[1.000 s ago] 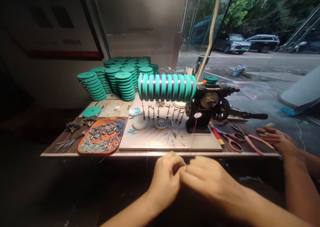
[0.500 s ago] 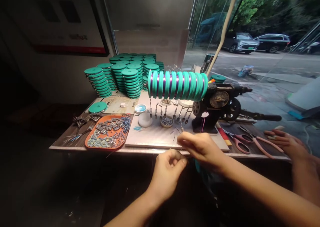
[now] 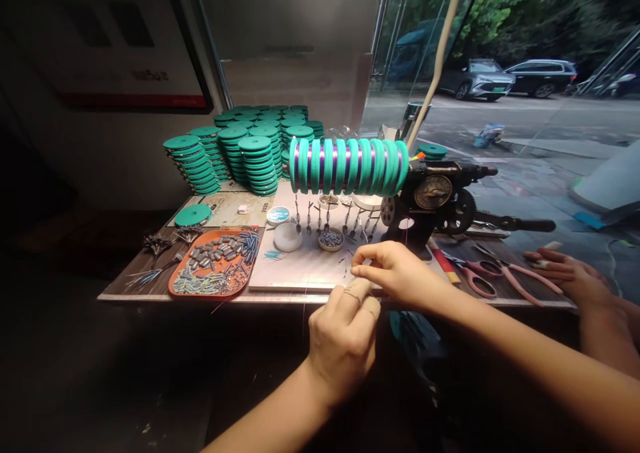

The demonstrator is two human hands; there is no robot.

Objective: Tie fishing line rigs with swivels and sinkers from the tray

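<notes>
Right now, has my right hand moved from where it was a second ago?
Yes, forward, judged against the board: your right hand showed below its near edge in the view; now it overlaps the board.

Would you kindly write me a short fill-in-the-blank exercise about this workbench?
The tray of small parts is coloured ____.
The line showing between the mounted green spools is coloured ____.
The scissors lie to the tray's ____.
The person's hand nearer the tray is their ____ one.

Missing words: orange; purple; right; left.
</notes>
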